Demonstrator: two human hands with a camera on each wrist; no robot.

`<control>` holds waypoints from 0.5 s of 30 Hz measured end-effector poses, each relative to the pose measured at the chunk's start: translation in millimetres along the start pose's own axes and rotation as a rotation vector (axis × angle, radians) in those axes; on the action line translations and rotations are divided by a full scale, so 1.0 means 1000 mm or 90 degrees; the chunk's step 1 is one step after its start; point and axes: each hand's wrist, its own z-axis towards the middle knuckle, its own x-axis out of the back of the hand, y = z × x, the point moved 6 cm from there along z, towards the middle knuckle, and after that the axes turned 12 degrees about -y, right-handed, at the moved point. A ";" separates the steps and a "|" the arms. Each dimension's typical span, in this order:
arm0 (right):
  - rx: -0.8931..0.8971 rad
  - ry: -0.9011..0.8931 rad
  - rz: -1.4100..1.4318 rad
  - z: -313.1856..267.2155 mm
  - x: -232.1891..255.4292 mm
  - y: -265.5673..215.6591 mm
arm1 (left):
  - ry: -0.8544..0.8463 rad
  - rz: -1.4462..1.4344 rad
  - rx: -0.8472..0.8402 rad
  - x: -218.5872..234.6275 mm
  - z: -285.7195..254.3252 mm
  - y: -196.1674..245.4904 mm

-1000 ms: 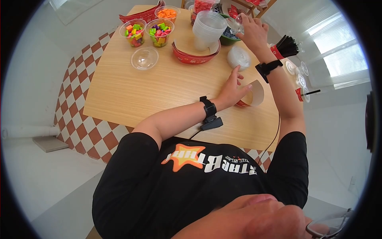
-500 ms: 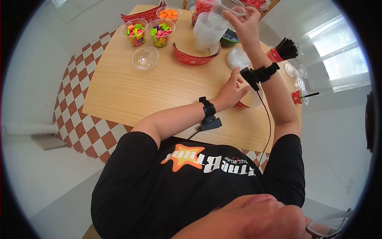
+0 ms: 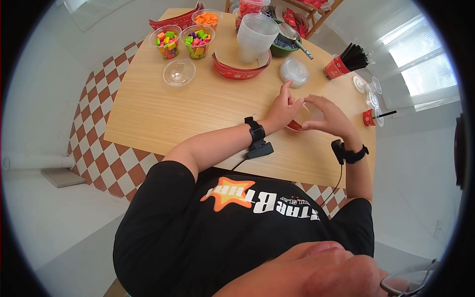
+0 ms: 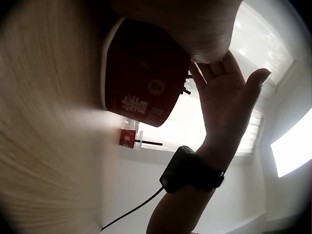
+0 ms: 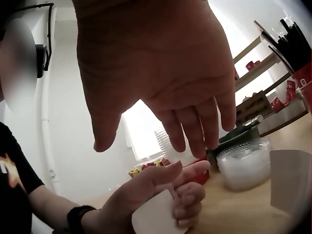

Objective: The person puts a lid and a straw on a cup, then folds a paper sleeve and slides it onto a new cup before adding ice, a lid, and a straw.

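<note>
A red paper band with a pale inner side (image 3: 295, 125) is gripped by my left hand (image 3: 283, 110). In the left wrist view the band (image 4: 141, 78) shows white characters on its red side. My left fingers (image 5: 187, 202) curl at a white part of the paper (image 5: 153, 217) in the right wrist view. My right hand (image 3: 332, 118) is beside the band, thumb and fingers spread in a curve and holding nothing. Its palm (image 5: 161, 63) shows empty in the right wrist view. I cannot tell whether its fingertips touch the band.
Beyond my hands are stacked clear lids (image 3: 294, 73), stacked clear cups (image 3: 257, 35), nested red paper bands (image 3: 240, 73) and a green bowl (image 3: 284, 49) with a metal scoop. Candy cups (image 3: 167, 42) stand at the back left, black straws (image 3: 354, 59) at the right.
My right hand has come down from the back of the table to the paper band. The clear cup it held is no longer in it. My left hand has shifted little.
</note>
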 end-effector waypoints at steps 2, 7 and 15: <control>-0.021 -0.004 -0.085 -0.022 -0.019 0.016 | 0.014 0.003 -0.049 0.003 0.000 0.003; -0.102 0.187 -0.152 -0.060 -0.035 0.054 | -0.007 0.037 -0.086 0.009 -0.001 0.033; -0.115 0.436 -0.009 -0.084 -0.039 0.043 | -0.194 0.348 -0.197 0.029 -0.042 0.111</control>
